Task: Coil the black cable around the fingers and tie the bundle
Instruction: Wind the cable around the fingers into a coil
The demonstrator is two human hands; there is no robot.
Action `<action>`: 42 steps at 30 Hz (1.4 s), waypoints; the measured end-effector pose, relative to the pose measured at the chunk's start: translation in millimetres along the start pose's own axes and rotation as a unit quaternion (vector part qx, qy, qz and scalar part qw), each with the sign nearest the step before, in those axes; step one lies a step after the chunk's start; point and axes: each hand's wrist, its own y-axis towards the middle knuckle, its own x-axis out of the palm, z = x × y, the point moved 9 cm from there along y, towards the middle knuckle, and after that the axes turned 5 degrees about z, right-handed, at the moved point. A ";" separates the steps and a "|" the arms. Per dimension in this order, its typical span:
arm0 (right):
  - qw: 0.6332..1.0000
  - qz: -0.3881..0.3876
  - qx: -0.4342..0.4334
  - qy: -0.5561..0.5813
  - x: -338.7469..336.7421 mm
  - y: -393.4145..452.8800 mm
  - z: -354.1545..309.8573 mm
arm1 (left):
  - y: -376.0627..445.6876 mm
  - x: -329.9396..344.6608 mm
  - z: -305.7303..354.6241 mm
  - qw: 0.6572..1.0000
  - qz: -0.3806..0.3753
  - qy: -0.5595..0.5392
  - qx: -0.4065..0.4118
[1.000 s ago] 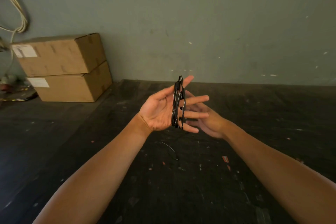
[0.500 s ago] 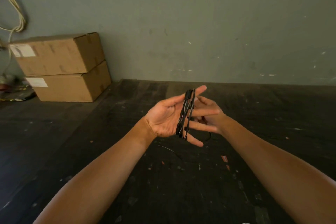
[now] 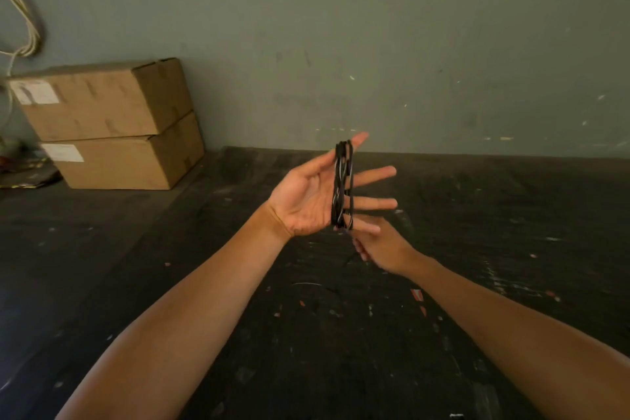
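Observation:
The black cable (image 3: pixel 342 186) is wound in several loops around the spread fingers of my left hand (image 3: pixel 306 201). That hand is held palm up at mid-frame, thumb toward the wall. My right hand (image 3: pixel 383 247) sits just below and behind the little finger, its fingers curled and blurred. They seem to pinch the cable's loose end under the coil. A thin strand (image 3: pixel 312 284), likely the cable's tail, shows over the dark floor beneath the hands.
Two stacked cardboard boxes (image 3: pixel 112 123) stand against the grey-green wall at the left. A pale cord (image 3: pixel 25 27) hangs on the wall above them. The dark floor (image 3: pixel 477 215) is speckled with small scraps.
My right hand has dropped from behind the left fingers to below the coil. The left hand has risen a little, fingers still spread.

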 end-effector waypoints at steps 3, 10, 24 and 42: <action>0.997 -0.034 -0.027 -0.065 22.6 -10.8 -1.6 | -1.9 -24.5 14.0 0.996 0.078 0.019 0.036; 0.991 -0.076 -0.068 -0.090 31.2 -27.0 -45.7 | -9.0 -57.3 24.0 0.987 0.147 0.007 0.068; 0.997 -0.041 -0.006 -0.065 -44.6 0.1 -124.8 | -17.2 -78.7 -1.3 0.973 0.193 0.124 -0.022; 0.998 0.020 -0.017 -0.065 -87.3 42.6 -77.9 | -23.2 -7.5 -39.9 0.991 -0.044 0.079 -0.102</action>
